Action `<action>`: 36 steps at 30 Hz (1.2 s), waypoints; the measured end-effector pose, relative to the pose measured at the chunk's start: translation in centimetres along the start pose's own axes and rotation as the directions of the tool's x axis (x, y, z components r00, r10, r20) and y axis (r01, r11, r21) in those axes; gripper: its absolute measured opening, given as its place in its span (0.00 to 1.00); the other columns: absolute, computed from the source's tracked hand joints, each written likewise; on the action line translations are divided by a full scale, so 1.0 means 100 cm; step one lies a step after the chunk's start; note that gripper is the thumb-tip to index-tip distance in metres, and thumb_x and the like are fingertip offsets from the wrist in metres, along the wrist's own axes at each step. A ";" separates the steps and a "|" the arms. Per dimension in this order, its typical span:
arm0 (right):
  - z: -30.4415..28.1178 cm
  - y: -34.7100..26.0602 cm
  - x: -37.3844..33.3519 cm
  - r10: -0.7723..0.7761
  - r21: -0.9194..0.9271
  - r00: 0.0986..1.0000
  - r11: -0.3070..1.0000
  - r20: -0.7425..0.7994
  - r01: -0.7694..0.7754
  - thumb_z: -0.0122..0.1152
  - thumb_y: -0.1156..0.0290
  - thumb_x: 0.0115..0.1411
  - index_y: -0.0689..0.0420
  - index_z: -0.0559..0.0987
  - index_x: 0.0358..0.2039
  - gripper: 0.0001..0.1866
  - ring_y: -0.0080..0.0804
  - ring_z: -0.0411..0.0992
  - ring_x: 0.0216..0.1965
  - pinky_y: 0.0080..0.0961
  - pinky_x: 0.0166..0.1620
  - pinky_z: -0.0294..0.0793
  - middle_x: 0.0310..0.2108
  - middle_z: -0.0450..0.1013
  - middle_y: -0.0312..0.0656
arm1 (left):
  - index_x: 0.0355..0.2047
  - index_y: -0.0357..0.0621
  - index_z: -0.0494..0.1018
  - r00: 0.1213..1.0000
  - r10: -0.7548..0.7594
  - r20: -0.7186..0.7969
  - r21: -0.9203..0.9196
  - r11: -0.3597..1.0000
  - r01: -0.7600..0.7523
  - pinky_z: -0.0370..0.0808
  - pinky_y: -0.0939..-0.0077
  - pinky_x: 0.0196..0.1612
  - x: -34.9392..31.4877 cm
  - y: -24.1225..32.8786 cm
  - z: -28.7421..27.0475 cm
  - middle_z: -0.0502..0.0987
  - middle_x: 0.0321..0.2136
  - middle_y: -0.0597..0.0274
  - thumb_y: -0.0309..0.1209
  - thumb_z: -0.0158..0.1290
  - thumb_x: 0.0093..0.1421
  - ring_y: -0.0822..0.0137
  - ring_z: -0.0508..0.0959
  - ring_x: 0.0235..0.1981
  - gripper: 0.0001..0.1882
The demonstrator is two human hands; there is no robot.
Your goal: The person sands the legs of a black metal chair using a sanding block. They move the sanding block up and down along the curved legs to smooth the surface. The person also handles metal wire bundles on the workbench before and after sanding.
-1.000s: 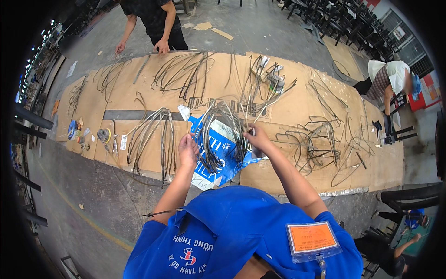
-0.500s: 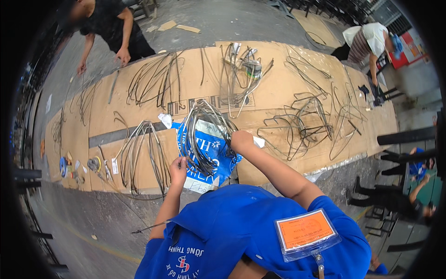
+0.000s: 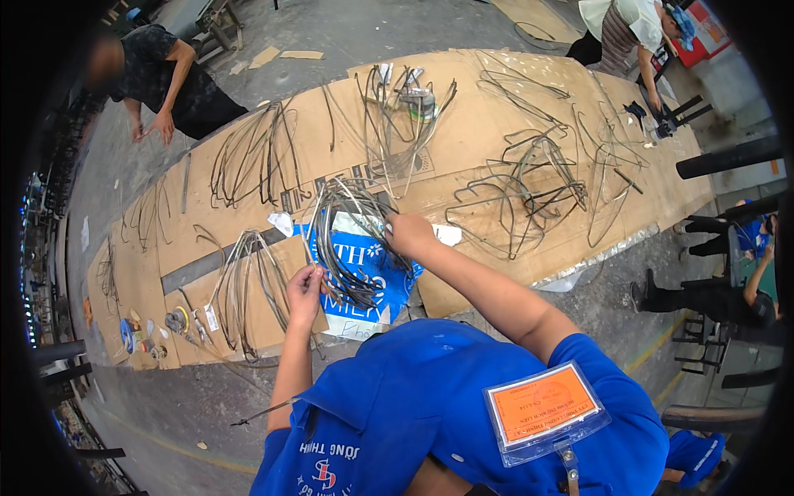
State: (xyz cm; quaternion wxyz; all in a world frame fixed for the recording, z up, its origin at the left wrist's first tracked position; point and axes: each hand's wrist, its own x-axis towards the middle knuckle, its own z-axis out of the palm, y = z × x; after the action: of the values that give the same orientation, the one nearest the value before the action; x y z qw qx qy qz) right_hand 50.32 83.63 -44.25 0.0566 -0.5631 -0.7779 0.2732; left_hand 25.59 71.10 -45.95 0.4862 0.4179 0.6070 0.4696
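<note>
In front of me a bundle of bent metal wires [image 3: 351,252], dark and silvery, lies on a blue and white printed sheet [image 3: 397,291]. My left hand [image 3: 304,291] is closed at the bundle's left side, its fingertips pinched on a thin metal wire. At the right side of the bundle my right hand [image 3: 408,236] is closed on the wires, with its fingertips partly hidden. Left of my left hand, another bundle of bent wires [image 3: 248,285] spreads out on the cardboard.
Cardboard [image 3: 463,277] covers the long table. More wire bundles [image 3: 260,157] and a tangled pile [image 3: 542,186] lie beyond. A can [image 3: 422,106] stands at the far side; tape rolls [image 3: 176,321] lie at left. Two people [image 3: 169,78] work across the table.
The view has shifted, so the table appears turned. Both my hands stay at the bundle. The co-worker at far left has drawn their hands back from the wires.
</note>
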 end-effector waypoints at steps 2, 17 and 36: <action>0.000 0.000 0.000 0.021 0.059 0.993 0.998 -0.119 -0.014 0.54 0.58 0.54 0.58 0.74 0.35 0.16 0.52 0.73 0.31 0.46 0.35 0.72 0.27 0.75 0.51 | 0.32 0.36 0.73 0.995 -0.025 -0.101 0.052 0.998 0.031 0.67 0.86 0.22 0.005 0.000 0.003 0.72 0.22 0.66 0.30 0.49 0.62 0.80 0.68 0.18 0.08; 0.019 0.027 0.016 0.131 0.241 0.991 0.963 -0.019 -0.123 0.52 0.63 0.55 0.59 0.73 0.38 0.14 0.56 0.72 0.36 0.45 0.39 0.71 0.32 0.74 0.55 | 0.25 0.38 0.70 0.996 -0.049 -0.073 0.184 0.981 0.062 0.64 0.85 0.19 0.012 0.013 -0.011 0.70 0.18 0.68 0.32 0.48 0.63 0.79 0.67 0.15 0.11; 0.047 0.051 -0.002 0.004 0.018 0.995 1.000 0.095 -0.006 0.51 0.72 0.51 0.60 0.62 0.42 0.18 0.57 0.72 0.29 0.49 0.32 0.70 0.26 0.72 0.58 | 0.24 0.36 0.67 0.992 0.014 -0.128 0.453 0.890 0.046 0.68 0.72 0.21 -0.020 -0.049 0.000 0.73 0.16 0.55 0.32 0.45 0.63 0.66 0.73 0.16 0.13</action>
State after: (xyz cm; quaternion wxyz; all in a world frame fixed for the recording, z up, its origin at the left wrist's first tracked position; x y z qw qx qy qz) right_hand 52.82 82.80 -50.68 0.0238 -0.5508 -0.7759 0.3067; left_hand 25.71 68.14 -50.38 0.3388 0.4841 0.7333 0.3362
